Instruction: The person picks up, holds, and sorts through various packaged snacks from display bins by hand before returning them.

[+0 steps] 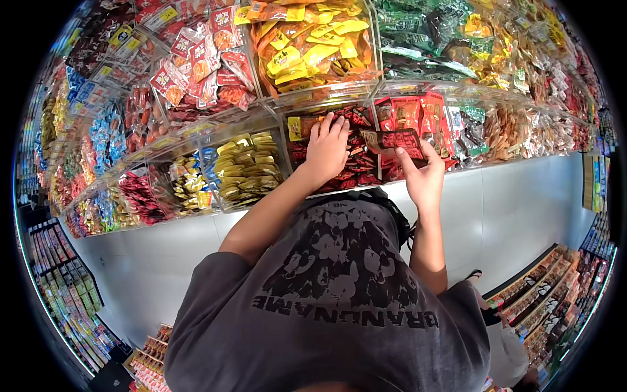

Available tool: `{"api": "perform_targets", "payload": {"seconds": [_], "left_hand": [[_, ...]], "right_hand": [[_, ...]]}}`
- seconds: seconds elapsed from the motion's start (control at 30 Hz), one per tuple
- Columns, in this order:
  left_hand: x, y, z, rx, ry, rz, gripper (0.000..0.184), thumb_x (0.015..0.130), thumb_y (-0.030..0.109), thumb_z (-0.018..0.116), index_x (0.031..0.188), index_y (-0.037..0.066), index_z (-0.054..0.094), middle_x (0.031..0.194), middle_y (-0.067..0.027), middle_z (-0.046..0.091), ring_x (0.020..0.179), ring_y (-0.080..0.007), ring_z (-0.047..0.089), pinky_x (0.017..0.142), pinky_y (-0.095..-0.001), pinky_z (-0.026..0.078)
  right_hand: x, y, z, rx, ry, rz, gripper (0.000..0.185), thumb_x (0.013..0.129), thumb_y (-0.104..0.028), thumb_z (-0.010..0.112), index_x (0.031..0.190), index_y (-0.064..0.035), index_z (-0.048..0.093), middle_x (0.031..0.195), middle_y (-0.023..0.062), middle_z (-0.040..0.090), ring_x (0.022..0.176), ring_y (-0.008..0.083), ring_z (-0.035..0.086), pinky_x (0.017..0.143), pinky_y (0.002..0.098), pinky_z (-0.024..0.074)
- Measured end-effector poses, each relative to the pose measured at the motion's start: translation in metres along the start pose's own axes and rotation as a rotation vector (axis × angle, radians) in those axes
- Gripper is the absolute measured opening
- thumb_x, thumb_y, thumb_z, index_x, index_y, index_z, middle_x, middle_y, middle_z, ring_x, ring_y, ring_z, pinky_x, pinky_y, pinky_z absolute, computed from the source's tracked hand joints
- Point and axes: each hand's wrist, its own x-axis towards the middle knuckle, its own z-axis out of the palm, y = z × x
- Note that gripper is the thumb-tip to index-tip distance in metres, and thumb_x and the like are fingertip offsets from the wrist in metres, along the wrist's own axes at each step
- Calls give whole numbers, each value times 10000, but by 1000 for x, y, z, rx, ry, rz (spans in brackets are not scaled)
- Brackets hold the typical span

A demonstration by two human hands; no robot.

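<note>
The right hand grips a dark packet between thumb and fingers, over the pile; the packet's underside is hidden and its print illegible. The left hand lies back-up on the pile, palm out of sight; whether it grasps anything cannot be told.

bright light, strongly bowed edges, black corners

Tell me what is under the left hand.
Dark red packets show around the edges of the left hand. Whatever lies directly beneath its palm is covered, so that cannot be seen.
</note>
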Motion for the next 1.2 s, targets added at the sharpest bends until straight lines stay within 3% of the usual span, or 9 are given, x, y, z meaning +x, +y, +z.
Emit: {"api": "perform_targets", "payload": {"seconds": [0.3, 0.43, 0.57, 0.77, 0.83, 0.9, 1.03, 1.13, 1.2], "left_hand": [[-11, -3, -1, -27, 5, 37, 535, 890, 226, 689, 1393, 84, 573, 1540, -124, 444, 1500, -371, 261, 1175, -560, 258], [-13, -4, 0, -69, -5, 28, 514, 875, 203, 707, 1369, 107, 600, 1490, -126, 484, 1505, -375, 256, 1175, -574, 262], [-13, -6, 1, -117, -42, 2, 488, 871, 200, 715, 1342, 123, 614, 1433, -144, 539, 1502, -383, 262, 1191, -607, 225], [-8, -5, -1, -147, -73, -33, 468, 867, 209, 729, 1312, 113, 622, 1412, -156, 554, 1502, -395, 261, 1203, -622, 189], [-7, -3, -2, -159, 0, -19, 464, 862, 227, 740, 1292, 101, 620, 1401, -146, 554, 1471, -385, 307, 1190, -606, 209], [-2, 1, -3, -204, 71, -13, 466, 857, 231, 748, 1283, 95, 618, 1380, -137, 559, 1441, -375, 340, 1176, -582, 235], [16, 6, 3, -248, 80, 52, 463, 845, 225, 763, 1260, 84, 613, 1287, -112, 587, 1345, -337, 431, 1117, -507, 309], [27, 5, 11, -203, 91, 45, 412, 825, 195, 768, 1204, 99, 641, 1179, -84, 639, 1257, -312, 499, 1053, -471, 361], [32, 1, 16, -192, 153, 41, 356, 804, 170, 769, 1140, 106, 671, 1101, -65, 668, 1190, -297, 535, 998, -455, 398]], "right_hand": [[43, -1, 21, 139, -41, 44, 279, 916, -40, 731, 1177, 32, 663, 1009, 90, 754, 914, 134, 685, 860, 298, 536], [65, 7, 29, 30, -65, -100, 270, 914, -47, 728, 1173, 13, 676, 1025, 107, 767, 922, 143, 698, 848, 304, 541], [82, 13, 32, -120, -186, -68, 304, 905, -98, 740, 1193, -17, 683, 1045, 156, 763, 935, 206, 730, 860, 329, 543], [93, 2, 37, -248, -174, -140, 320, 902, -130, 752, 1198, -29, 682, 966, 142, 772, 855, 245, 748, 805, 351, 553], [96, -4, 36, -310, -160, -160, 251, 920, -79, 730, 1145, 15, 674, 968, 78, 768, 743, 115, 691, 707, 302, 545], [97, -8, 31, -357, -179, -130, 267, 926, -67, 721, 1170, 22, 659, 978, 84, 766, 766, 121, 702, 701, 296, 557], [106, 3, 23, -308, -138, -181, 346, 927, -27, 708, 1252, 35, 604, 1006, 104, 751, 811, 150, 725, 664, 291, 598], [98, -11, 14, -319, -85, -150, 405, 887, -130, 765, 1257, -12, 650, 1045, 186, 758, 962, 310, 742, 876, 381, 549], [89, -22, 8, -304, -132, -69, 392, 891, -120, 760, 1254, -17, 655, 1039, 178, 760, 938, 287, 746, 850, 367, 552]]}}
